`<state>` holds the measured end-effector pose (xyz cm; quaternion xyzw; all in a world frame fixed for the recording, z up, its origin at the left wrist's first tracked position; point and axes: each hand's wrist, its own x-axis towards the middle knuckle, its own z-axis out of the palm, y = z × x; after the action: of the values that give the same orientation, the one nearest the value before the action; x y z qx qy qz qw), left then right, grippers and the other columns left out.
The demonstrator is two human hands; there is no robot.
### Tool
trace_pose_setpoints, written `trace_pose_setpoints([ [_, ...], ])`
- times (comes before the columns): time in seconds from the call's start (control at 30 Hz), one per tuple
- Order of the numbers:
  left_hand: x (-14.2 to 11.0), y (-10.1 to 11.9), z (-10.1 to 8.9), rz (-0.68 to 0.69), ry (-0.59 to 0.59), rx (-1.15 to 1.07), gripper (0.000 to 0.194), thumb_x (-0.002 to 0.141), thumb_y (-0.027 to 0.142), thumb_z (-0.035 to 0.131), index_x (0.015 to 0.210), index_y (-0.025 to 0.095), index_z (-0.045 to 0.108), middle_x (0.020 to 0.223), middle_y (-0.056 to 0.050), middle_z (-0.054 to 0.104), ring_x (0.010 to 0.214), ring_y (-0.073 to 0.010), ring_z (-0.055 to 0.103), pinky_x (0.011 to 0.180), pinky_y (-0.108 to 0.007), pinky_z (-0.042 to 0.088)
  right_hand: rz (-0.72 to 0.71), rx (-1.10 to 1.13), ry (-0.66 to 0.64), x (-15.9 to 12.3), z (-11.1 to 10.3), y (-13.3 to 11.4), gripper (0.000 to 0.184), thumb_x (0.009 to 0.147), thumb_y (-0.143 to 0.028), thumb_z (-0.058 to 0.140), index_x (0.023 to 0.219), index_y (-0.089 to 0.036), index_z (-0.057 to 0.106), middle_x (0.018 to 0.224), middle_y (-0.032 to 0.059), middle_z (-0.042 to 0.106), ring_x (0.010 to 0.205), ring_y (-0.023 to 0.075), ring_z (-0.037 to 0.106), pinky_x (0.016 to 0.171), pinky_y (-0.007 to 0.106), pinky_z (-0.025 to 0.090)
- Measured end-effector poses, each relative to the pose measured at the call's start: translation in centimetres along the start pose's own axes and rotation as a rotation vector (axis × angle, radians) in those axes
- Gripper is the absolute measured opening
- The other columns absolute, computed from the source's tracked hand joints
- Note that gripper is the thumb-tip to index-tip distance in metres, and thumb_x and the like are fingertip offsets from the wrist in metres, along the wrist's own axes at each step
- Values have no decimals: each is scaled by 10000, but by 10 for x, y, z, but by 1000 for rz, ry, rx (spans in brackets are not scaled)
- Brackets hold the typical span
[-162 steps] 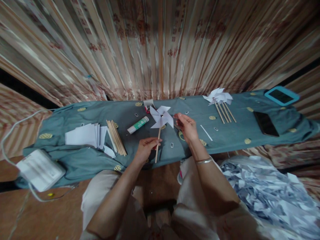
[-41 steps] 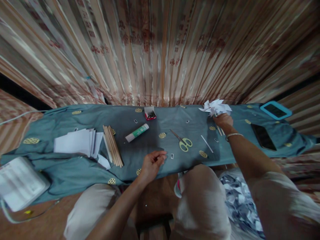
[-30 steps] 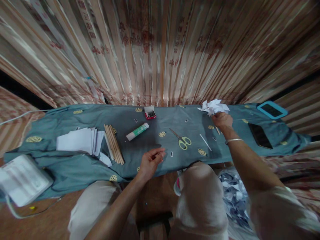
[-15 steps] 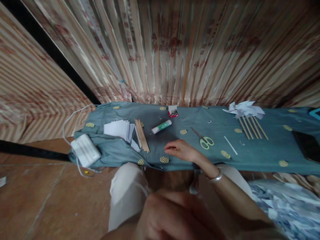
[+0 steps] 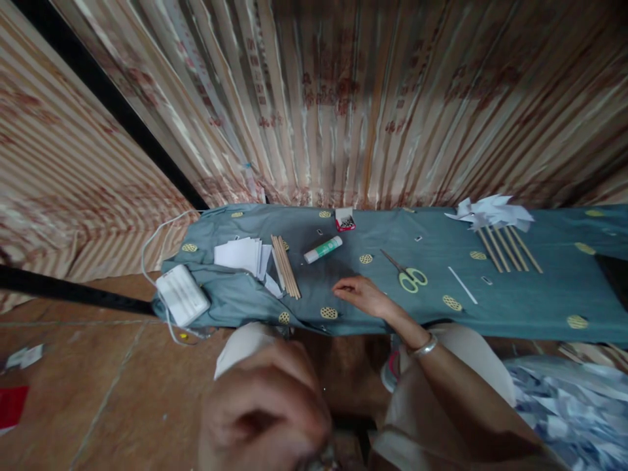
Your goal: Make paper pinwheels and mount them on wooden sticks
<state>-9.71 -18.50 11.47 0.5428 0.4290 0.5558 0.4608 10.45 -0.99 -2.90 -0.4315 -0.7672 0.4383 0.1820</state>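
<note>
My right hand (image 5: 362, 296) rests low over the green cloth, loosely bent, with a slight gap between fingers and thumb and nothing in it. Big and blurred near the camera, my left hand (image 5: 265, 405) is curled into a loose fist, and nothing shows inside it. Nearest the right hand are a glue stick (image 5: 322, 250) and green-handled scissors (image 5: 412, 279). Left of them, several wooden sticks (image 5: 287, 267) lie beside a stack of white paper (image 5: 238, 254). Several white paper pinwheels (image 5: 495, 212) on sticks lie in a row at the right.
A small red box of metal pins (image 5: 345, 222) stands at the back of the cloth. A white paper strip (image 5: 462, 285) lies right of the scissors. A white device with a cable (image 5: 182, 296) sits at the left end. Paper scraps (image 5: 569, 405) fill a bag at lower right.
The right hand has put a pinwheel with the others at the right, let go and come back to the middle. The left hand has risen from the cloth towards the camera. The view has swung left.
</note>
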Motion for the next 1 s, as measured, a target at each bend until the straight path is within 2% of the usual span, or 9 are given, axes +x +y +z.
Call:
trace_pose_setpoints([
  [0.13, 52, -16, -28, 177, 299, 107, 387, 888, 426, 629, 559, 226, 593, 543, 2, 536, 542, -145, 516, 540, -287, 439, -18, -36, -5, 0, 2, 1, 228, 872, -275, 559, 929, -167, 751, 863, 52, 768, 755, 168, 674, 685, 255, 475],
  [0.23, 94, -51, -67, 159, 443, 496, 325, 835, 414, 639, 593, 198, 619, 623, -9, 625, 641, -157, 581, 666, -293, 498, -23, -42, -6, -1, 2, 0, 227, 876, -272, 558, 934, -163, 748, 857, 51, 762, 749, 163, 668, 677, 248, 466],
  [0.3, 117, -82, -95, 103, 451, 721, 212, 786, 376, 631, 707, 187, 684, 787, -46, 713, 828, -199, 646, 821, -329, 523, -10, -45, -9, -1, 2, -2, 230, 876, -269, 556, 943, -157, 745, 860, 55, 760, 754, 166, 667, 673, 248, 463],
  [0.37, 131, -111, -120, 25, 411, 857, 242, 769, 328, 609, 908, 171, 730, 1051, -92, 740, 1045, -239, 645, 938, -363, 511, 4, -51, -11, -2, 1, -5, 232, 875, -263, 552, 945, -151, 743, 851, 60, 757, 755, 170, 668, 665, 247, 459],
  [0.4, 135, -123, -129, -7, 375, 912, 280, 781, 303, 572, 958, 162, 736, 1101, -107, 737, 1092, -249, 640, 976, -375, 498, 7, -57, -11, -2, 1, -7, 232, 876, -261, 550, 946, -152, 743, 845, 59, 756, 753, 170, 668, 662, 247, 456],
  [0.47, 136, -140, -143, -94, 309, 981, 330, 815, 302, 510, 975, 135, 745, 1071, -132, 749, 1010, -263, 681, 934, -393, 523, 5, -75, -8, -3, 0, -10, 227, 877, -255, 549, 944, -162, 745, 829, 54, 753, 739, 167, 663, 655, 246, 449],
  [0.53, 132, -149, -150, -139, 243, 1064, 352, 827, 341, 522, 988, 123, 746, 1049, -141, 757, 959, -275, 697, 912, -405, 535, 1, -96, -9, -4, 0, -11, 223, 879, -253, 550, 949, -172, 745, 821, 48, 749, 729, 164, 658, 649, 245, 439],
  [0.7, 124, -154, -154, -20, 195, 1257, 297, 808, 279, 553, 991, 150, 748, 1213, -140, 709, 1141, -302, 632, 1038, -454, 473, 5, -131, 1, -5, 1, -13, 210, 874, -245, 566, 955, -178, 747, 809, 41, 738, 690, 152, 632, 629, 242, 414],
  [1.0, 114, -158, -157, -34, 121, 1347, 371, 828, 314, 554, 1105, 131, 720, 1274, -152, 674, 1165, -334, 589, 1042, -466, 467, -3, -148, -2, -4, 2, -13, 201, 882, -234, 561, 944, -182, 745, 843, 48, 748, 726, 161, 653, 658, 246, 429],
])
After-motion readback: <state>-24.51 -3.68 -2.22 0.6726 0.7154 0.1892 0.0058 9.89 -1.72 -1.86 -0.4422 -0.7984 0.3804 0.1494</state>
